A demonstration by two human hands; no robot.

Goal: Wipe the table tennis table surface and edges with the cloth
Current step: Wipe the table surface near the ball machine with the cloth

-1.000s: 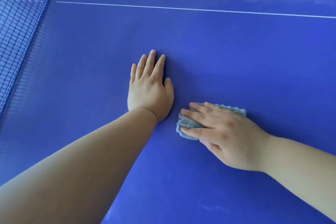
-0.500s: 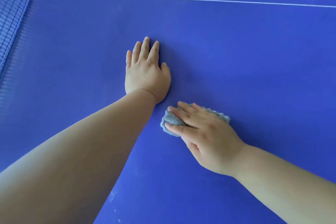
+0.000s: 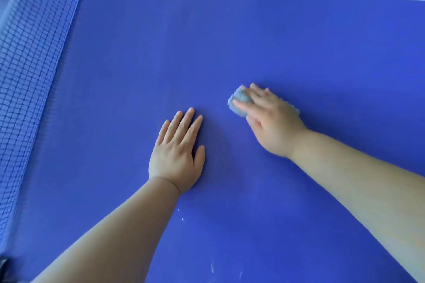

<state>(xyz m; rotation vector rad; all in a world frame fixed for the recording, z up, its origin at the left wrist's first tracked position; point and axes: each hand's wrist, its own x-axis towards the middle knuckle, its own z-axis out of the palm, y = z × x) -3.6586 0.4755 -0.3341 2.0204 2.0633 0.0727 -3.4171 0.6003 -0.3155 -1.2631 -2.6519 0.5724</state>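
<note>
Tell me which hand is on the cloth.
The right hand, pressing the grey cloth onto the table tennis table; the left hand lies flat on bare surface.

The grey fluffy cloth [image 3: 239, 98] lies on the blue table tennis surface [image 3: 128, 80] under the right hand [image 3: 273, 126], right of and behind the left hand [image 3: 176, 156]; the black mesh net [image 3: 30, 64] stands left.

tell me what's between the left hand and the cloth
Only bare blue table, seen in the head view; the left hand lies flat and apart from the cloth under the right hand.
</note>
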